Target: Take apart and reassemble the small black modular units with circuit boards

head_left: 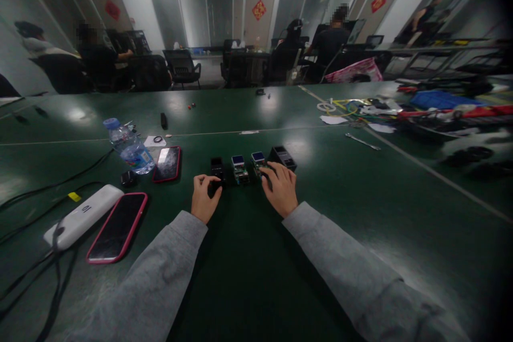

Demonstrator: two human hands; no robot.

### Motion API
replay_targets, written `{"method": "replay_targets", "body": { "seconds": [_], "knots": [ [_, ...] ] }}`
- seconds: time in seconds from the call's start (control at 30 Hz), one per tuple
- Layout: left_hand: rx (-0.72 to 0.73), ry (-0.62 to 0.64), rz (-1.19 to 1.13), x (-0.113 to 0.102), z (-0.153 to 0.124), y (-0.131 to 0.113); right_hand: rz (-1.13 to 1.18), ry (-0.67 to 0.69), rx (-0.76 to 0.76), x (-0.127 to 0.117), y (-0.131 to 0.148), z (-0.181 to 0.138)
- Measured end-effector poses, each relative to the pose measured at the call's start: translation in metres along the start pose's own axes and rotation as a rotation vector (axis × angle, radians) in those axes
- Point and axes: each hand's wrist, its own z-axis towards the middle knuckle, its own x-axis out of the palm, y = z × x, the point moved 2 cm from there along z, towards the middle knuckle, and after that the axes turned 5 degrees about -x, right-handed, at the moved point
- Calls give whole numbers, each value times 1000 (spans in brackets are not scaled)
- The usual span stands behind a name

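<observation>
Four items stand in a short row on the green table (240, 256). At the left end is a black plastic case (217, 166), and my left hand (205, 197) has its thumb and fingers curled about the near end of it. Beside it lies a small circuit board with a screen (239, 170), touched by neither hand. My right hand (281, 186) bends its fingers and thumb at the near right edge of a second circuit board with a screen (258, 161). Behind those fingers is another black case (284, 157), partly hidden.
To the left are a water bottle (130, 147), two phones in red cases (167, 164) (118, 228), a white power bank (86, 216) and black cables. A wrench (363, 142) and a heap of wires and tools (401, 109) lie right. Several people sit at desks beyond.
</observation>
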Motion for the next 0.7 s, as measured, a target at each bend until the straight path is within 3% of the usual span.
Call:
{"method": "replay_targets", "body": {
  "seconds": [0.17,0.33,0.53,0.7],
  "knots": [
    [49,-62,18,-1,0,-6,-54,-176,174,-5,-34,2],
    [-42,-156,-93,-8,3,-4,-15,-107,217,11,-65,-1],
    [-272,-206,-306,-12,8,12,91,-110,231,16,-68,-5],
    [-306,-173,-396,-10,8,14,117,-142,178,12,-62,-6]
  ]
}}
